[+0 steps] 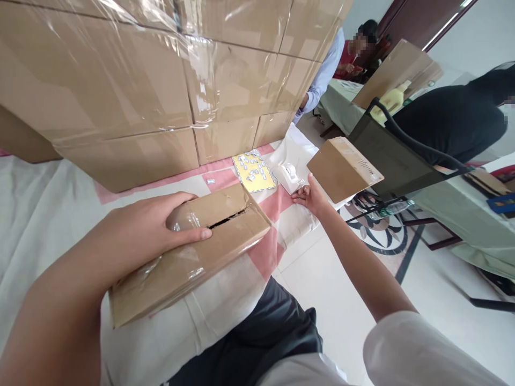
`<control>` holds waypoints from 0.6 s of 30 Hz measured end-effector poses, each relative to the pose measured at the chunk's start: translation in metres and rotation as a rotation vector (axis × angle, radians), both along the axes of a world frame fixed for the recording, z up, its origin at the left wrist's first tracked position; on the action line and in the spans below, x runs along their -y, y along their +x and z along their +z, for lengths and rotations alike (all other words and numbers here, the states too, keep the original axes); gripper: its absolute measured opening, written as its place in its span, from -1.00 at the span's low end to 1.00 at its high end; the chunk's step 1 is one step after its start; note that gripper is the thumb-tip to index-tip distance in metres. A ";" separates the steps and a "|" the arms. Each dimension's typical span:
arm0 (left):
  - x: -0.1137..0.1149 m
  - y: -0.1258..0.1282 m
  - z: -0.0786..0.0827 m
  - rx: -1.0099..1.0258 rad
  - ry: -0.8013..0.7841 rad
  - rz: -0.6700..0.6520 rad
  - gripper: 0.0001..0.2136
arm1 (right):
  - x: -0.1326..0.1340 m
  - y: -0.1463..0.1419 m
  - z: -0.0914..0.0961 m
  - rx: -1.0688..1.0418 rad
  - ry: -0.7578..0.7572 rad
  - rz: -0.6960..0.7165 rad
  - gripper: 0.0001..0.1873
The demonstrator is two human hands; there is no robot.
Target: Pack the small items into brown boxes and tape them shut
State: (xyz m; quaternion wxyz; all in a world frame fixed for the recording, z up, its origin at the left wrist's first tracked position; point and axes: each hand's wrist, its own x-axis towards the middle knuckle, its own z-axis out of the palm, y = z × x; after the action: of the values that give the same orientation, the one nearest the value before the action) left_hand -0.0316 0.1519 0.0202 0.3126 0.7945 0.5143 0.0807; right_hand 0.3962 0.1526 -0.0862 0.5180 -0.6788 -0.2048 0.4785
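My left hand (179,220) grips a long brown cardboard box (225,236), thumb on its top face and fingers over the far side. A dark, ragged slit (229,216) runs along the box top beside my thumb, and clear tape shines on the cardboard. To the right, my right hand (311,197) reaches out with thumb and fingers apart. Its fingertips are close to a white tape dispenser (287,177); whether they touch it I cannot tell. Left of the dispenser lies a yellow card (253,170) with small white pieces scattered over it.
Large taped cardboard boxes (161,80) form a wall at the back of the table. Another cardboard box (341,166) stands just beyond my right hand. A person's blue sleeve (324,75) shows behind the wall. A chair (378,145) with a seated person is to the right.
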 end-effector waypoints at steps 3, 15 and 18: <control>0.004 0.008 0.005 -0.134 -0.020 0.079 -0.50 | 0.003 0.004 -0.003 0.015 0.047 0.015 -0.27; -0.005 -0.003 -0.008 -0.093 0.022 -0.021 -0.47 | 0.026 -0.022 0.022 -0.198 0.217 0.265 -0.14; -0.007 -0.006 -0.011 -0.068 0.051 -0.037 -0.48 | 0.034 -0.040 0.035 -0.316 0.293 0.503 -0.07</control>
State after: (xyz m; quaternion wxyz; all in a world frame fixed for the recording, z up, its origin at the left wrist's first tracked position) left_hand -0.0377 0.1586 0.0093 0.2762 0.8138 0.5076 0.0609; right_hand 0.3565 0.1181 -0.0509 0.5011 -0.4425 -0.3500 0.6562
